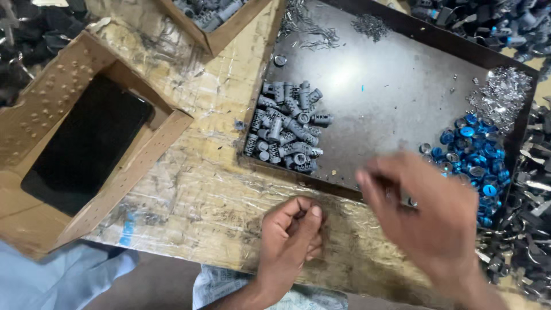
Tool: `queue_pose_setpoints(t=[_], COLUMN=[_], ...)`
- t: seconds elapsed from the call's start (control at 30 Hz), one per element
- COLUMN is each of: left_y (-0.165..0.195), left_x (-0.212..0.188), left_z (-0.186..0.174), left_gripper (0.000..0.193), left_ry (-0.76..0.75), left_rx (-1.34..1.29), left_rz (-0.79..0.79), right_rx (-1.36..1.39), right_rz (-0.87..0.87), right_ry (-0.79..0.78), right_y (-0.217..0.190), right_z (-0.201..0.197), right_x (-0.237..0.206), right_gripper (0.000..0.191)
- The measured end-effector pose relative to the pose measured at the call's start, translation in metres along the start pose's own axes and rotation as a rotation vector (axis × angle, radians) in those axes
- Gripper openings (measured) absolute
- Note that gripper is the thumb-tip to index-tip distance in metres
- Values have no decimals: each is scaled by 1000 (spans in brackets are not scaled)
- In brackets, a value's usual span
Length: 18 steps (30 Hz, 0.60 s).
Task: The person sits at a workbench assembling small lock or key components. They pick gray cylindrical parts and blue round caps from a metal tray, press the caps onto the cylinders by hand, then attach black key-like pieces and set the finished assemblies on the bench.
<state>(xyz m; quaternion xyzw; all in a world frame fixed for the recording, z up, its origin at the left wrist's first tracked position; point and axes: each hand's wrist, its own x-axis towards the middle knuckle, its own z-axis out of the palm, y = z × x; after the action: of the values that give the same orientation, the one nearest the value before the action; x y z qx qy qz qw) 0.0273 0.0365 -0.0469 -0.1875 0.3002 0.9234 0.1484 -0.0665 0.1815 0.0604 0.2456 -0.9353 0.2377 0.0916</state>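
Note:
My left hand (291, 235) rests on the taped tabletop near the front edge, fingers curled into a loose fist; whether it holds anything is hidden. My right hand (427, 215) is blurred with motion over the tray's near right corner, with a small metallic part between its fingertips. The dark metal tray (390, 97) holds a pile of grey ribbed cylinders (287, 129) at its left, blue round caps (476, 155) at its right, shiny metal bits (502, 95) above them and thin wire springs (313, 28) at the far edge.
A cardboard box with a black lining (86, 143) stands open at the left. Another cardboard box of grey parts (212, 17) sits at the back. Heaps of dark parts (531, 229) lie to the right of the tray and along the far right.

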Motion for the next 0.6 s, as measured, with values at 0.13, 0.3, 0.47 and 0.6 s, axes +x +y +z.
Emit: queue_pose_setpoints(t=[0.13,0.3,0.47,0.6], left_y=[-8,-22,-34,-32], left_x=[-8,-14,-22,-23], left_z=[9,8,6,1], left_gripper=[15,15,16,15], left_ry=[16,35,34,-10], left_rx=[-94,-61,46,18], left_rz=[-88,-120,-149,-121], right_rx=[71,1,-37,-23], right_rz=[244,347,382,230], right_ry=[169,269,297,326], right_y=[-34,-35,-37,-23], right_z=[35,63,62,71], right_x=[-81,-119,-130,-147], right_gripper=[11,13,15,18])
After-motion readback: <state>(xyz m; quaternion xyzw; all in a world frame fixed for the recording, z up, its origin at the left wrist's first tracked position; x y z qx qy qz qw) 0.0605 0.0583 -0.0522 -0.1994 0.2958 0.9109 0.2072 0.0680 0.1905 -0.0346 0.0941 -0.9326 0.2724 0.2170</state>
